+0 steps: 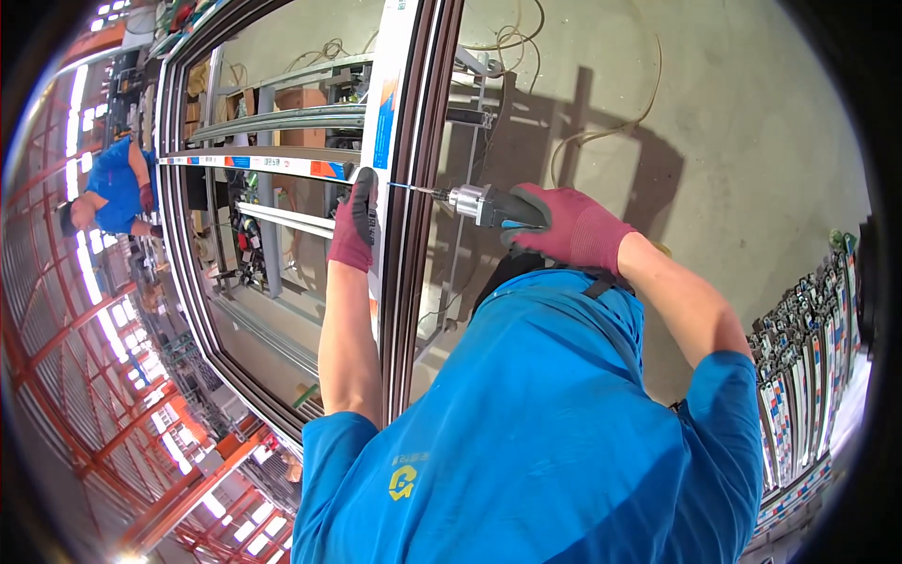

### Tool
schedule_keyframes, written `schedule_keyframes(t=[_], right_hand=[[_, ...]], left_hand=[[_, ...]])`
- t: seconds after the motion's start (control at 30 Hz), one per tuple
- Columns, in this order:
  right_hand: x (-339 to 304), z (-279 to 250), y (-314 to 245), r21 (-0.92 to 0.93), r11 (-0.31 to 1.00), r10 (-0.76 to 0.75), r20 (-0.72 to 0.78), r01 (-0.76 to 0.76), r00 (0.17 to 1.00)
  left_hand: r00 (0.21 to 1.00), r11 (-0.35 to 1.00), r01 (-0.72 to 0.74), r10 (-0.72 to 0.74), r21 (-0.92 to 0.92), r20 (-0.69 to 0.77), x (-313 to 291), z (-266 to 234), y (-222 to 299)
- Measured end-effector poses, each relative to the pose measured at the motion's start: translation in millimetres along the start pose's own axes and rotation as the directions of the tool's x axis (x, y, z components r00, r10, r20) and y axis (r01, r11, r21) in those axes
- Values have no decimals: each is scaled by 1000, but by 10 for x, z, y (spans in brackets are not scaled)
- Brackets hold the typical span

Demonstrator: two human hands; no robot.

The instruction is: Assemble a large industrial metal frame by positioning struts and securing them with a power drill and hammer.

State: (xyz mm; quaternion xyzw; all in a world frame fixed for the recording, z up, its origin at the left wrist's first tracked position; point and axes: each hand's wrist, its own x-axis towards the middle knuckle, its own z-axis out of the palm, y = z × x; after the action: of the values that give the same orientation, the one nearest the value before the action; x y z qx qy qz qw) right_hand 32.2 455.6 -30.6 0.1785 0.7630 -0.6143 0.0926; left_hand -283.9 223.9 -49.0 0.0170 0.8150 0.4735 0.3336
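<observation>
A large dark brown metal frame (407, 244) with strips of white protective film stretches away in front of me. My left hand (353, 230), in a maroon and black glove, holds its inner edge where a film-covered crossbar (268, 164) meets the side rail. Some of its fingers are hidden. In my right hand (568, 224), gloved alike, is a power drill (484, 204) held level. Its long thin bit (411, 187) points left across the side rail toward my left hand. Whether the tip touches the metal cannot be made out.
Metal stand bars (268, 188) and tools show through the frame. A cable (611, 132) snakes over the concrete floor at right. Many stacked profiles (799, 385) stand at far right. Another person in blue (120, 183) is beyond the frame at left.
</observation>
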Motion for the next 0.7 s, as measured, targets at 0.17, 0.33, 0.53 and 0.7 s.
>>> schedule_keyframes(t=[0.17,0.33,0.53,0.7], right_hand=[[70,-18,-171,-58,995,78,24,-76,997],[97,35,-152,-109,994,27,-42,-32,999],[54,27,-273,-119,991,54,-34,-58,998],[119,73,-280,-169,984,39,-79,-52,996]], left_hand=[[998,997,-66,66,27,17,-16,-2,-13],[993,994,-110,110,6,38,20,7,-54],[997,993,-68,72,-92,42,31,39,-53],[997,993,-60,64,-103,36,-29,99,12]])
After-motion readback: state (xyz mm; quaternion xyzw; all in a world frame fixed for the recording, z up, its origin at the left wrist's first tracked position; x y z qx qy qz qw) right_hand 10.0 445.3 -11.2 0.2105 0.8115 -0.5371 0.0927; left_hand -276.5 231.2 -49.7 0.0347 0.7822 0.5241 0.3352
